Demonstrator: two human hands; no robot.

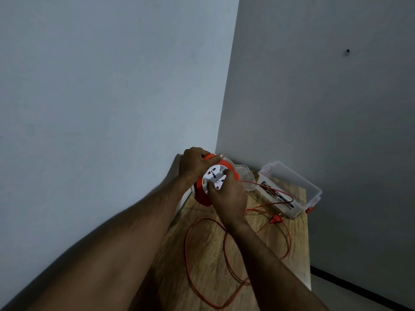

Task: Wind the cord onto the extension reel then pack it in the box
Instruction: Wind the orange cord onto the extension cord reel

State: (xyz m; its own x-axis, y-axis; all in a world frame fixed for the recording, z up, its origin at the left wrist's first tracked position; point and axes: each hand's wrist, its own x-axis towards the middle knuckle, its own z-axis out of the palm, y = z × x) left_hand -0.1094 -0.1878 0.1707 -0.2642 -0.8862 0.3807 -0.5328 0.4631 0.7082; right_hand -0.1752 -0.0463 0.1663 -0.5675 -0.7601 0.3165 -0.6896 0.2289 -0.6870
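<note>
An orange extension reel (203,197) with a white socket face (213,176) is held above the far left of the wooden table (292,239). My left hand (194,166) grips its top handle. My right hand (229,198) has its fingers curled on the white socket face. Loose orange cord (188,243) lies in loops across the table and ends in an orange plug (275,219). A clear plastic box (314,191) stands open at the far right of the table, a strand of cord draped over its front wall.
A clear lid (248,178) lies behind the reel, next to the box. Two grey walls meet in a corner just behind the table. The table's right edge drops to the floor, where a dark skirting line (359,286) runs.
</note>
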